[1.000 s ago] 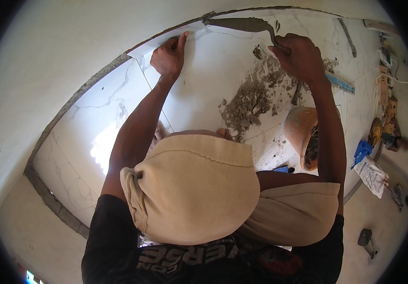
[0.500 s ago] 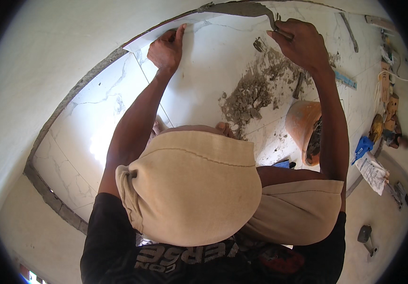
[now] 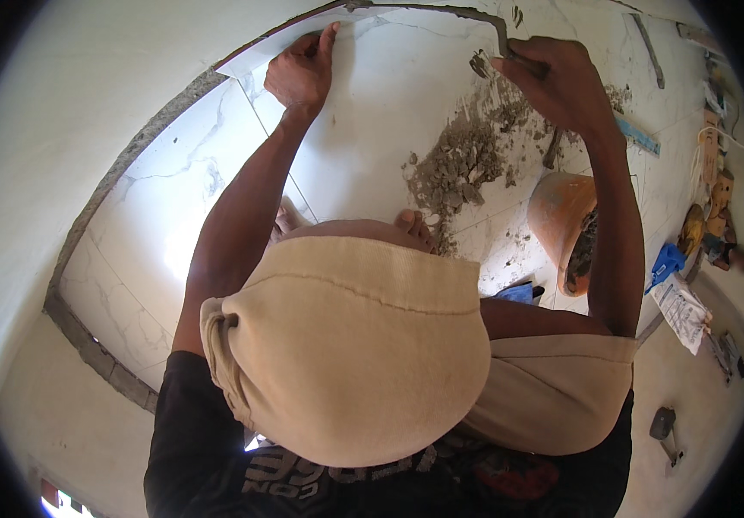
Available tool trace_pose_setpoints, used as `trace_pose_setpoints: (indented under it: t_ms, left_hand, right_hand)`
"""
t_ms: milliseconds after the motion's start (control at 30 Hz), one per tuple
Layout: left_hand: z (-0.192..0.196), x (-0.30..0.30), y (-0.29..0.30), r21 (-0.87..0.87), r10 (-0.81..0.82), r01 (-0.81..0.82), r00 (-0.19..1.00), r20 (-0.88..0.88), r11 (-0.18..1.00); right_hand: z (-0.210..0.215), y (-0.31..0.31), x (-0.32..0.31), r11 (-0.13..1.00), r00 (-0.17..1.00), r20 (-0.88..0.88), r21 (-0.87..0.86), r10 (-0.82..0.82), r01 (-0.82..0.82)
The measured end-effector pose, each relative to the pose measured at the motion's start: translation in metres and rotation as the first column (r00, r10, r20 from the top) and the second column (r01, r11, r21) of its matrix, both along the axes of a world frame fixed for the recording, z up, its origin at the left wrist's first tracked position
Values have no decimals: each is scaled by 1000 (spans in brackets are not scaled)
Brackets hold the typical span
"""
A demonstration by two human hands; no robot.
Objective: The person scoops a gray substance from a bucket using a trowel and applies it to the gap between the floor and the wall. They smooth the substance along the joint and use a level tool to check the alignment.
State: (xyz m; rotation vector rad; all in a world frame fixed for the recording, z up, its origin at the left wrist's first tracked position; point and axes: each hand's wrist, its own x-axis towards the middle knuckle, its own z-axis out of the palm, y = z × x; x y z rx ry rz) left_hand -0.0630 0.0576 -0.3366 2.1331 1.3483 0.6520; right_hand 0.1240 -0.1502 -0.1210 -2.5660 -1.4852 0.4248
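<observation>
At the foot of the wall, my left hand [image 3: 299, 76] grips a narrow white tile strip [image 3: 261, 53], its fingers curled and one digit stretched along the strip. The strip leans along the mortar-lined edge. My right hand [image 3: 555, 83] is closed round the handle of a trowel [image 3: 503, 36]. The trowel's thin blade reaches left along the wall edge, seen nearly edge-on, its tip close to the strip's far end. Below the right hand, a heap of crumbly grey mortar [image 3: 458, 168] lies on the marbled floor tiles [image 3: 363, 129].
An orange bucket [image 3: 553, 216] with mortar inside lies tilted by my right forearm. Near it are a light-blue strip [image 3: 638, 135] and a blue object [image 3: 517, 293]. Farther right lie a white sack [image 3: 683, 311], a hammer [image 3: 664, 427] and assorted clutter.
The trowel has turned from showing its broad blade face to nearly edge-on, and my right hand has shifted slightly. My left hand stays on the strip.
</observation>
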Motion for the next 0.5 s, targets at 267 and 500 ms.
trace_pose_setpoints:
  t_ms: [267,500]
  left_hand:
    - [0,-4,2,-30,4,-5,1000,-13,1000]
    - [1,0,0,-26,8,-8,1000,-16,1000]
  right_hand:
    - [17,40,32,976,986,-117,-164,122,-140]
    - [45,71,34,940,981,-194,-334,-4,-63]
